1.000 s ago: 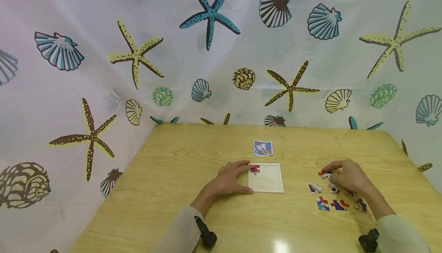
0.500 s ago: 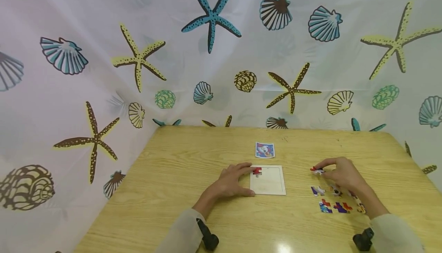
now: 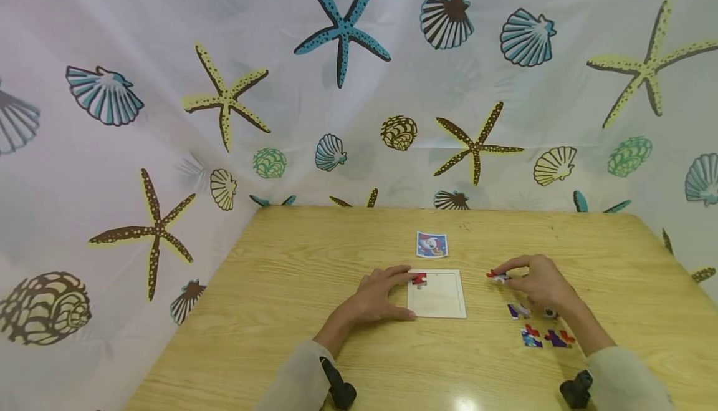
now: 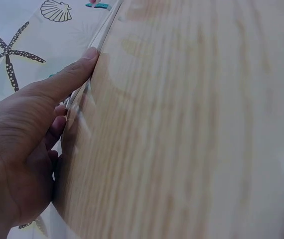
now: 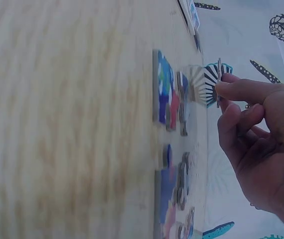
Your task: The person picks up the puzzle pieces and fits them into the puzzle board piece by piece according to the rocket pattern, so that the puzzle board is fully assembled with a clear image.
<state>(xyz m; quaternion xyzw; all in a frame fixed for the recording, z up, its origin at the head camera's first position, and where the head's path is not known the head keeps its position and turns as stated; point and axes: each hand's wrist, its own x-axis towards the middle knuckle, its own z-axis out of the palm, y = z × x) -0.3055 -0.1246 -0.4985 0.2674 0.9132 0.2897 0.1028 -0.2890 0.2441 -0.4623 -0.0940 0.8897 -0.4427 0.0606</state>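
Observation:
A square white-framed puzzle tray [image 3: 436,295] lies on the wooden table, with a red puzzle piece [image 3: 419,279] in its upper left corner. My left hand [image 3: 374,297] rests at the tray's left edge, thumb at the lower corner and a fingertip by the red piece; the left wrist view shows this hand [image 4: 37,124] along the tray's edge. Between thumb and fingers my right hand [image 3: 537,283] pinches a red and white puzzle piece [image 3: 497,277], to the right of the tray. In the right wrist view that piece [image 5: 219,82] is seen edge-on, off the table, in the hand [image 5: 266,134].
Several loose pieces lie below my right hand, among them a blue and red one [image 3: 530,336] and a purple and red one [image 3: 559,338]. A small picture card [image 3: 431,244] lies behind the tray. A shell-patterned curtain [image 3: 370,105] hangs beyond the table.
My right hand has moved left towards the tray, carrying the red and white piece away from the loose pieces. The left hand has stayed at the tray's edge.

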